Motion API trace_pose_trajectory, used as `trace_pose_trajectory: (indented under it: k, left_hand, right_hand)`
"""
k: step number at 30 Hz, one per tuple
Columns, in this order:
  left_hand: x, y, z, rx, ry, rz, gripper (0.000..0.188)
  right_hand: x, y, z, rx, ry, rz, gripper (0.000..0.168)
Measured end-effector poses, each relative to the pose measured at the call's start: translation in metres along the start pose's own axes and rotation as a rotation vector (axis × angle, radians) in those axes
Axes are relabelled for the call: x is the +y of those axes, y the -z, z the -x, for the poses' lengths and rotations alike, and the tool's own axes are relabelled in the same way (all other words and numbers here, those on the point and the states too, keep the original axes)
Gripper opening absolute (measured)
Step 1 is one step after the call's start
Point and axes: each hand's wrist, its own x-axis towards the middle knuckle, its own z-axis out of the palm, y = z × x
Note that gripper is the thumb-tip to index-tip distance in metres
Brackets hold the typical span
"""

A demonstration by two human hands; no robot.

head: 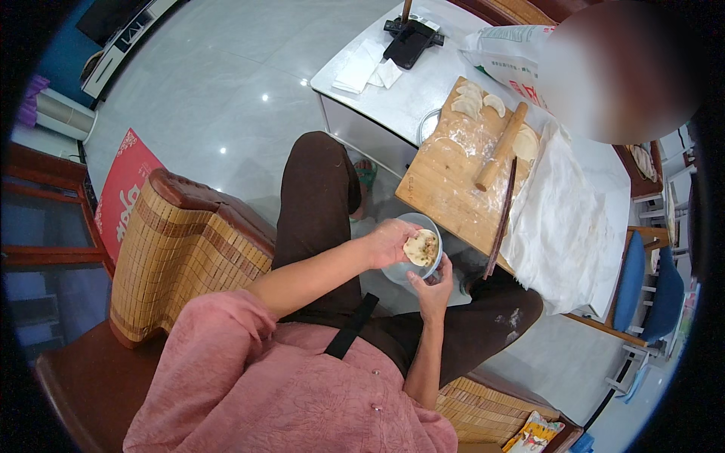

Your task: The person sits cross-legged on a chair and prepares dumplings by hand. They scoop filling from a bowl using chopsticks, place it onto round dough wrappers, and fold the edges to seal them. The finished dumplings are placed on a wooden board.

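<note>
My left hand holds a round dumpling wrapper by its edge, tilted over the bowl. A patch of chopped filling lies on the wrapper, towards its right side. Below it, between my knees, is a clear bowl. My right hand grips the near right rim of this bowl, thumb and fingers around the edge. What is inside the bowl is mostly hidden by my hands and the wrapper. The floured wooden board stands just beyond, on the table.
On the board are folded dumplings, a rolling pin, wrappers and dark chopsticks overhanging the near edge. White cloth covers the table's right side. A flour bag, tissues and a phone lie farther back.
</note>
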Motion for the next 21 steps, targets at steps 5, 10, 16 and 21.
trace_pose_trajectory:
  k: [5, 10, 16, 21]
  left_hand:
    - [0.021, -0.005, 0.022, -0.157, 0.008, 0.081, 0.031]
    - [0.048, -0.008, 0.04, -0.271, -0.067, 0.079, 0.031]
    - [0.054, -0.008, 0.045, -0.185, -0.137, -0.108, 0.034]
    - [0.029, -0.002, 0.034, -0.066, -0.151, -0.262, 0.034]
  right_hand:
    - [0.009, 0.004, -0.001, -0.018, 0.006, -0.147, 0.081]
    - [0.004, 0.005, 0.002, -0.027, 0.011, -0.238, 0.082]
    - [-0.002, 0.004, 0.003, -0.001, 0.011, -0.275, 0.08]
    - [-0.001, 0.004, 0.004, -0.029, -0.003, -0.276, 0.079]
